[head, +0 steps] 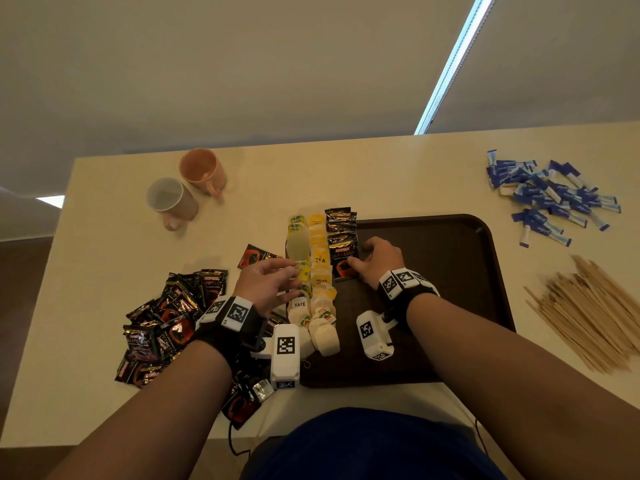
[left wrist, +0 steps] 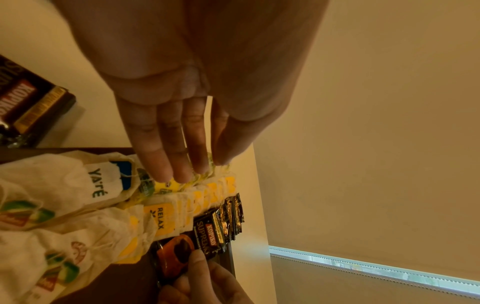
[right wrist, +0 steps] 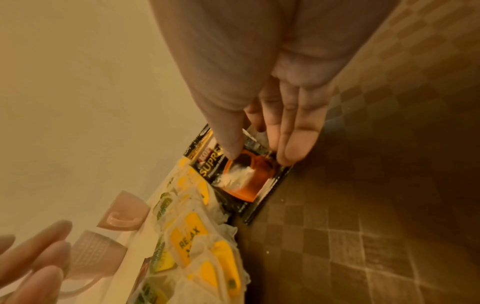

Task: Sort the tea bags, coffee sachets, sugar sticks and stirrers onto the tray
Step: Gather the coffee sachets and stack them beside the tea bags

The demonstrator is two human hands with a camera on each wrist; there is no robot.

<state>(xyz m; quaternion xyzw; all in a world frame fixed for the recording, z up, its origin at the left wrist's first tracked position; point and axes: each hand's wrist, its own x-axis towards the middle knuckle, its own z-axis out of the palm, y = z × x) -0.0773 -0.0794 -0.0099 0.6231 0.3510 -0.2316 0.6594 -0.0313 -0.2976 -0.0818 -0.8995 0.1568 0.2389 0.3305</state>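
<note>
Right hand (head: 377, 259) pinches a coffee sachet (head: 343, 261) between thumb and fingers, holding it at the near end of the sachet row (head: 341, 223) on the left part of the tray (head: 450, 271). Left hand (head: 266, 282) is open, straight fingers (left wrist: 182, 148) touching the tea bags (head: 318, 289), which lie in two rows just left of the sachets. Loose sachet pile (head: 166, 327) on the table (head: 104, 258) at left. Sugar sticks (head: 550, 195) and stirrers (head: 588, 313) lie right of the tray. Two mugs (head: 187, 188) far left.
</note>
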